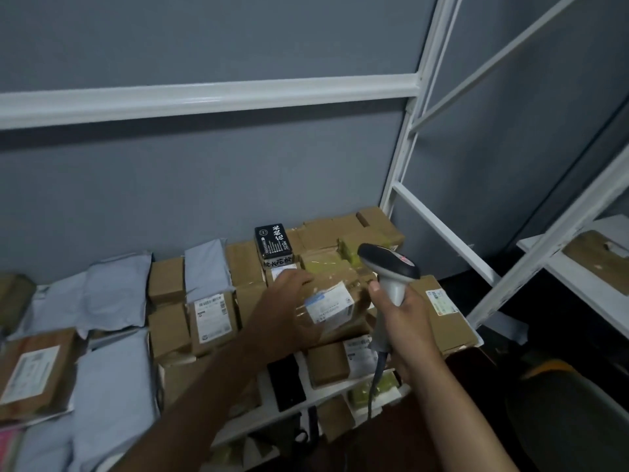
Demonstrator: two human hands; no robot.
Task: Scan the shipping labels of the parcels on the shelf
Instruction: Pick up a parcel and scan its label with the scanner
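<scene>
While under left hand (286, 306), parcel (329, 303) beside scanner (389, 267)

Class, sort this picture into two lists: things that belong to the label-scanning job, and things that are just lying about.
Belongs to the job: scanner in the right hand; taped parcel under the left hand; its shipping label; labelled cardboard box beside it.

Just lying about: cardboard piece on the neighbouring shelf; dark rounded object at lower right.
</scene>
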